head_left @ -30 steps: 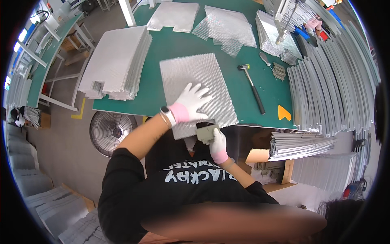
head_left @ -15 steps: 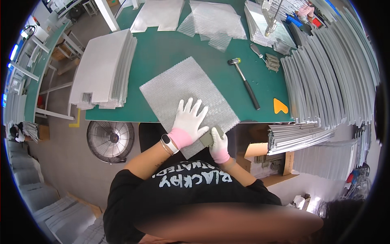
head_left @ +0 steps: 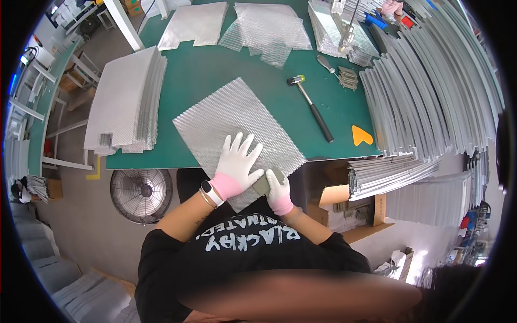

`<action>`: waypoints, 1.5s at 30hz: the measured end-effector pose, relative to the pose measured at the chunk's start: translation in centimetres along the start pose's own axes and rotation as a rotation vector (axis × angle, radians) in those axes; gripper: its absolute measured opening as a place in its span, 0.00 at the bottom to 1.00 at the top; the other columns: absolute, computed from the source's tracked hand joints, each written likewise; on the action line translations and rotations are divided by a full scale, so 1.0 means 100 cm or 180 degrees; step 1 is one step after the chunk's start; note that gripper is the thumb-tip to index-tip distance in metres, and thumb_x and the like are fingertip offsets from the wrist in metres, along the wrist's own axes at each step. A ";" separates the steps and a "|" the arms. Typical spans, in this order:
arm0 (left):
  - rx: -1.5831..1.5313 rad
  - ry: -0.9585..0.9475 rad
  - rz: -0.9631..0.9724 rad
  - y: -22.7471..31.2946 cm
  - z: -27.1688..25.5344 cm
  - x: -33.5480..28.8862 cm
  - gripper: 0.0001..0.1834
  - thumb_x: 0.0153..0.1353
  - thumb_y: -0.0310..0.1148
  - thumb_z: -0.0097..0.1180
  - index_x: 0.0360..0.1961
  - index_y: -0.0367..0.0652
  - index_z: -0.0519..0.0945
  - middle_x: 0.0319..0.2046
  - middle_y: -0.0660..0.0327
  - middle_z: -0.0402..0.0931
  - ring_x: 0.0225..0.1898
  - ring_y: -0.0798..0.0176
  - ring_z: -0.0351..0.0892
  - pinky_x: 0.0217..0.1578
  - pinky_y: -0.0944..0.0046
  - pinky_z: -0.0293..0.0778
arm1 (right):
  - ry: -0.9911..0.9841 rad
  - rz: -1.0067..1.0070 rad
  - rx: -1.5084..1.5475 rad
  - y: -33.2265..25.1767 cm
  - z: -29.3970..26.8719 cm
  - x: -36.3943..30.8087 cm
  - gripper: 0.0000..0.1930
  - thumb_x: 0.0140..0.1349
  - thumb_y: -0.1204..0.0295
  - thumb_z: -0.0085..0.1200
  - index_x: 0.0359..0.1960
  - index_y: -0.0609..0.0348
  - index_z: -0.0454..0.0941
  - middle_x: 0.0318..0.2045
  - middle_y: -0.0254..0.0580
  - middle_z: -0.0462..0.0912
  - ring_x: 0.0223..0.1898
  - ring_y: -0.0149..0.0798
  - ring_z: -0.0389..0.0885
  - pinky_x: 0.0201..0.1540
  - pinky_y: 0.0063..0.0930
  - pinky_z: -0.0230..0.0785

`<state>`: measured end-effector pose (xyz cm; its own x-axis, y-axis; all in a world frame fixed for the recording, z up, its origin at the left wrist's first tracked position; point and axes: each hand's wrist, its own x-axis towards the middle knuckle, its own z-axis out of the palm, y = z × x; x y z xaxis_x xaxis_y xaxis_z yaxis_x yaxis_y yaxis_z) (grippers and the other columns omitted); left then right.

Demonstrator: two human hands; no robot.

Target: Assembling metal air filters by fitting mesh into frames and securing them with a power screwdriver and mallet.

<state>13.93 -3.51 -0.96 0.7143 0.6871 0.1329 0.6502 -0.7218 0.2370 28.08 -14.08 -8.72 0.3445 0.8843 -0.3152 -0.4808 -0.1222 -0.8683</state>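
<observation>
A silvery honeycomb-mesh panel lies askew on the green table, its near corner sticking out over the front edge toward my body. My left hand, in a white glove with a pink cuff, rests flat on the panel with fingers spread. In my gloved right hand is a flat grey-green block, gripped between thumb and fingers. The block sits against the panel's near right edge. My left thumb reaches close to the block; whether they touch I cannot tell.
Stacked mesh panels stand on the left, with more mesh sheets at the back. A mallet, a screwdriver and an orange scraper lie to the right. Long metal strips crowd the right side. A floor fan stands below left.
The whole view has shifted, so table and things appear a little further left. Both hands keep about the same place on the panel and block.
</observation>
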 end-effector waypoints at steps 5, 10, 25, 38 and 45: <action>-0.0096 -0.0002 -0.0057 0.005 -0.003 0.002 0.37 0.59 0.52 0.57 0.66 0.43 0.69 0.68 0.42 0.61 0.70 0.33 0.54 0.70 0.33 0.44 | -0.0152 -0.0290 -0.0009 0.024 -0.008 0.019 0.11 0.73 0.71 0.51 0.51 0.62 0.79 0.46 0.33 0.82 0.47 0.27 0.79 0.50 0.26 0.74; -0.0112 0.0031 -0.0081 -0.004 -0.001 0.001 0.34 0.61 0.47 0.55 0.66 0.43 0.70 0.67 0.42 0.62 0.70 0.33 0.55 0.70 0.33 0.44 | -0.0381 0.0420 0.0141 0.013 -0.008 0.023 0.12 0.73 0.71 0.51 0.52 0.62 0.79 0.45 0.33 0.82 0.47 0.28 0.79 0.51 0.26 0.74; 0.0060 0.0007 0.0612 -0.058 -0.019 0.019 0.30 0.61 0.47 0.57 0.63 0.51 0.74 0.66 0.50 0.65 0.70 0.37 0.56 0.70 0.36 0.47 | -0.2589 0.0020 -0.2727 -0.039 -0.026 0.032 0.23 0.63 0.55 0.58 0.50 0.62 0.81 0.40 0.46 0.87 0.43 0.42 0.86 0.50 0.34 0.78; 0.0727 0.0799 -0.0269 -0.052 -0.017 0.007 0.23 0.54 0.26 0.57 0.54 0.43 0.80 0.55 0.56 0.77 0.63 0.46 0.69 0.69 0.40 0.53 | 0.0802 -0.0438 -0.6978 -0.122 -0.305 0.078 0.06 0.57 0.68 0.56 0.33 0.47 0.85 0.38 0.43 0.84 0.45 0.49 0.83 0.47 0.45 0.76; -0.1752 0.0376 0.1117 0.017 -0.014 -0.050 0.16 0.56 0.27 0.55 0.47 0.37 0.77 0.46 0.51 0.78 0.51 0.44 0.75 0.55 0.45 0.69 | -0.0390 -0.1851 -0.6411 -0.113 -0.224 0.059 0.10 0.55 0.73 0.55 0.36 0.47 0.86 0.33 0.42 0.85 0.40 0.48 0.84 0.44 0.44 0.77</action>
<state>11.09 -8.05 0.15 0.8061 0.4459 0.3890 0.1344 -0.7782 0.6134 53.63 -17.54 -9.34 0.0146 0.9995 0.0296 0.9996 -0.0153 0.0242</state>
